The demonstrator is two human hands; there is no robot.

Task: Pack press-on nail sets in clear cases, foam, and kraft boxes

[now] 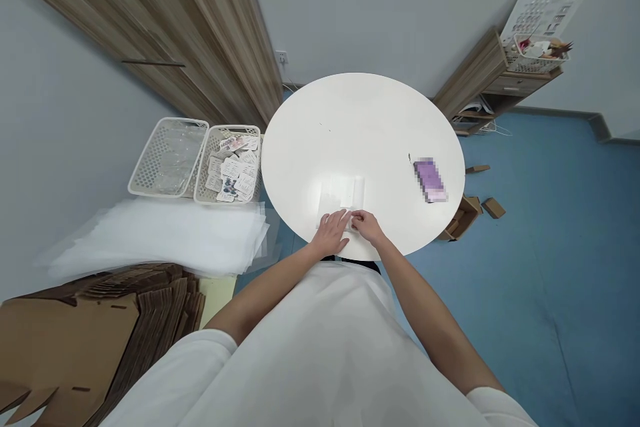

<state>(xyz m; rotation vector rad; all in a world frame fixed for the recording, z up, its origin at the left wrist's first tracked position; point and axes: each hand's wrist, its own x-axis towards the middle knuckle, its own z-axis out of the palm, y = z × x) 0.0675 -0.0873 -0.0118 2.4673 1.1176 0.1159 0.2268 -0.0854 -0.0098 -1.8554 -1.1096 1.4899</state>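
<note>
A thin translucent plastic sheet (329, 191) lies near the front edge of the white round table (370, 120), with a small white flat piece (352, 195) on its right part. My left hand (331, 233) rests flat on the sheet's lower part, fingers stretched out. Close beside it, my right hand (367, 225) has its fingers curled together at the sheet's lower right edge, pinching it. Glare and my fingers hide just what lies under the fingertips.
A pixelated purple phone-like object (431, 180) lies on the table's right. To the left are a white basket of printed cards (233, 170), a basket with clear plastic (170, 157), stacked translucent sheets (165, 233) and flattened cardboard boxes (70, 333). An open carton (463, 217) stands on the floor.
</note>
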